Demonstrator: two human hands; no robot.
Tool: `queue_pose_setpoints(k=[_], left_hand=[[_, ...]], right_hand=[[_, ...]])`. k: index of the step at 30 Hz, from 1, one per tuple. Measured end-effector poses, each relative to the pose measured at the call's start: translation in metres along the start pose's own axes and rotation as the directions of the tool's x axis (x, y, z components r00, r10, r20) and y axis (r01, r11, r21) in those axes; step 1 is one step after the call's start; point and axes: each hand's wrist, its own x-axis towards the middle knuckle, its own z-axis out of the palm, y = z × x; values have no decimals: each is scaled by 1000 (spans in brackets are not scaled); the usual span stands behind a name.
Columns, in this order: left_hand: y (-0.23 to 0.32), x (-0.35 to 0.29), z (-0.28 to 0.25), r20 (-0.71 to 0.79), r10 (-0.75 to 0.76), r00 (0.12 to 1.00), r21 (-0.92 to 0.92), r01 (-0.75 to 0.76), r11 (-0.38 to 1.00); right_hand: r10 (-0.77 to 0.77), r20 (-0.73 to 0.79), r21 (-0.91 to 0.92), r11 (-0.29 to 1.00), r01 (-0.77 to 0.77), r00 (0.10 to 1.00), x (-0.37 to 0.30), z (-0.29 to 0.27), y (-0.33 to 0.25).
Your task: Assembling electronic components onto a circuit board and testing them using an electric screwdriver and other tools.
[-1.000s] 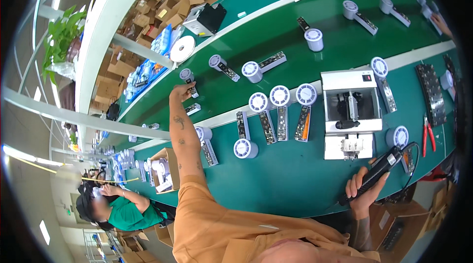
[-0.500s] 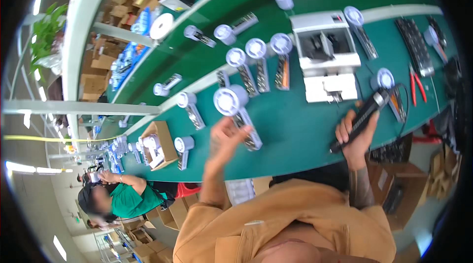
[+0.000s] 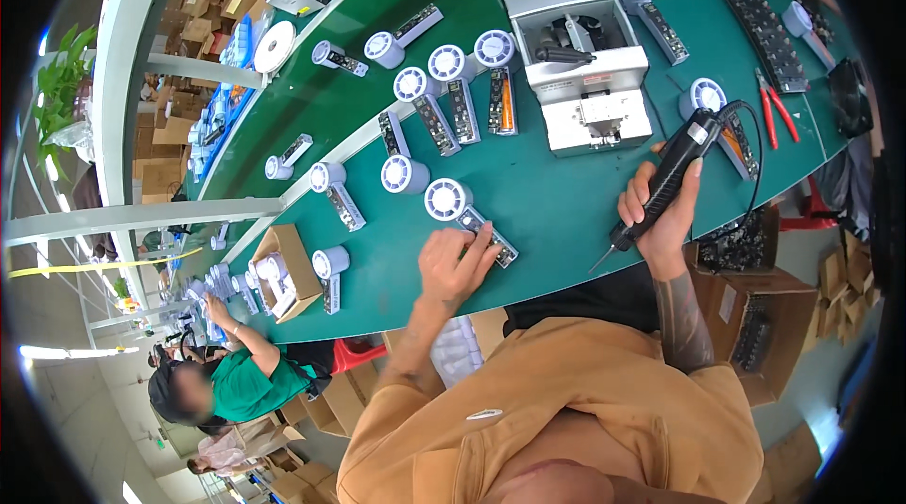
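A lavender handheld fan (image 3: 447, 199) with a round slotted head lies on the green bench in front of me. The circuit board in its handle is exposed. My left hand (image 3: 455, 263) is bent over that handle, its fingertips closed on the handle's near side. In my right hand (image 3: 663, 211) is a black electric screwdriver (image 3: 675, 169), its thin bit tilted down to the left above the bench edge. A cord runs from its top end. Beyond my right hand lies another fan (image 3: 706, 96) with an open handle. A grey screw feeder (image 3: 595, 79) stands farther back.
Several more open fans (image 3: 411, 84) lie along the bench and its rear ledge. Red-handled pliers (image 3: 776, 112) and a black parts tray (image 3: 766, 37) are at right. A carton of fan parts (image 3: 299, 268) sits at left, near a co-worker in green (image 3: 250, 381).
My view has shifted, so the bench things sit farther left and higher. My left fingers have settled on the fan's handle. The screwdriver has turned, and its bit now shows.
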Motion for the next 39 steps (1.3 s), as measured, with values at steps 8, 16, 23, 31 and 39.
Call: queue_pose_setpoints(k=[8,16,23,31,39], left_hand=[[-45,61,-39,442,526,726,-3,-586,810],[24,102,14,261,374,890,-147,-346,926],[43,100,23,350,290,891,39,-323,946],[36,101,28,344,289,893,41,-322,946],[36,100,26,367,275,889,7,-298,955]], right_hand=[[62,185,163,982,-93,981,5,5,-12],[-567,565,-86,682,726,600,51,118,-62],[-364,651,-354,630,691,666,78,112,-45],[-351,451,-420,728,542,821,39,93,-42],[-315,419,-441,749,494,852,40,84,-33]])
